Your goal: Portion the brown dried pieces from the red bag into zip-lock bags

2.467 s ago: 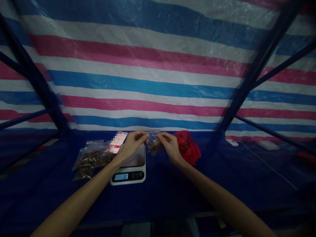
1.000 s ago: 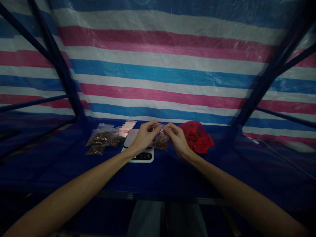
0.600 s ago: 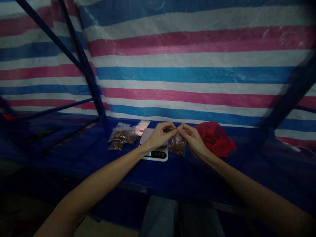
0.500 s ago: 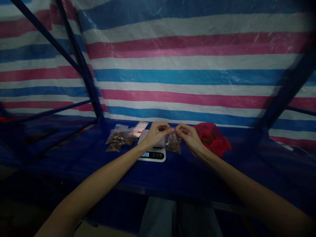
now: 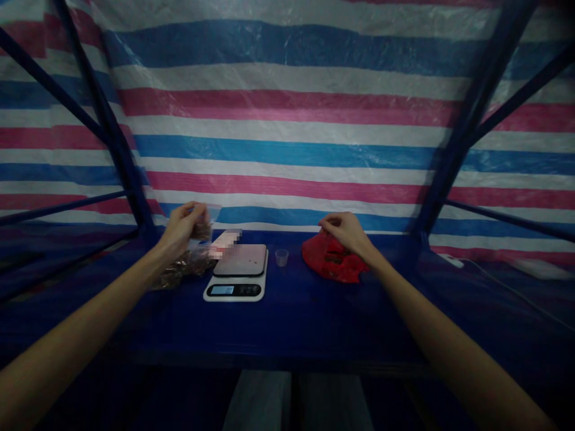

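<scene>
My left hand (image 5: 182, 226) is closed on a small clear bag (image 5: 204, 226) of brown pieces, held in the air above a pile of similar filled bags (image 5: 179, 270) at the left of the blue table. My right hand (image 5: 344, 230) rests with its fingers pinched at the top of a crumpled red plastic bag (image 5: 331, 260) on the right. Between them a white digital scale (image 5: 238, 272) sits with its display lit and nothing on its platform. A small clear cup (image 5: 281, 257) stands just right of the scale.
A white card or packet (image 5: 223, 244) lies behind the scale. Dark blue frame poles (image 5: 114, 143) rise at both sides before a striped tarpaulin wall (image 5: 287, 137). A white cable (image 5: 503, 284) runs along the table's right. My knees show below the table's front edge.
Both hands were pinching the small bag's top together over the scale. Now the left hand has carried the bag to the left and the right hand has moved to the red bag.
</scene>
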`<control>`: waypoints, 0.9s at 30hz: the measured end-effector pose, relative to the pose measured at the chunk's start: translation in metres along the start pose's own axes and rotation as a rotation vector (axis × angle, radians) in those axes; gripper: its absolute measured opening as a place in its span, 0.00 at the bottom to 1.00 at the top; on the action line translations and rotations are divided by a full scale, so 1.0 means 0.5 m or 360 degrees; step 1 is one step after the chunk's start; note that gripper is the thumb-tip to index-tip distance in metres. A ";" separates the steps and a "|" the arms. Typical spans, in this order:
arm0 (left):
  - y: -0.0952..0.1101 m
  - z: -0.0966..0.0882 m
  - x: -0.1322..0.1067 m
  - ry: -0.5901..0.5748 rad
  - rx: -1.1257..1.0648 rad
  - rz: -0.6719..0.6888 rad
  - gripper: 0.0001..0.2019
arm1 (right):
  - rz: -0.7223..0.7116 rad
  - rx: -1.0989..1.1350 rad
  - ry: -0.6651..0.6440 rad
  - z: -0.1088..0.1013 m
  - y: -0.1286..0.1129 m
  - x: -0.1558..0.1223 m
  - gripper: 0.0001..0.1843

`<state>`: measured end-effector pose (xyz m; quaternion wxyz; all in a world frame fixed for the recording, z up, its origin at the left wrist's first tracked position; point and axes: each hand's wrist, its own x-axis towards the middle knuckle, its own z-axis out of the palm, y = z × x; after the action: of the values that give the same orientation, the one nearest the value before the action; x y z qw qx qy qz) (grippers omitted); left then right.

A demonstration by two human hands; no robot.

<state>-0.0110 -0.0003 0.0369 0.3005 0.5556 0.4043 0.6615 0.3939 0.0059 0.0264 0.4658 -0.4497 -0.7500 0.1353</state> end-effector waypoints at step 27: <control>-0.048 -0.001 0.009 -0.0150 0.1208 0.0904 0.06 | 0.0025 -0.0055 0.0460 0.030 0.071 -0.089 0.14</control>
<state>-0.0137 0.0151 0.0184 -0.0983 0.7439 0.4355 0.4973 0.4083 -0.0066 -0.0294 0.5601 -0.4784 -0.6737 0.0600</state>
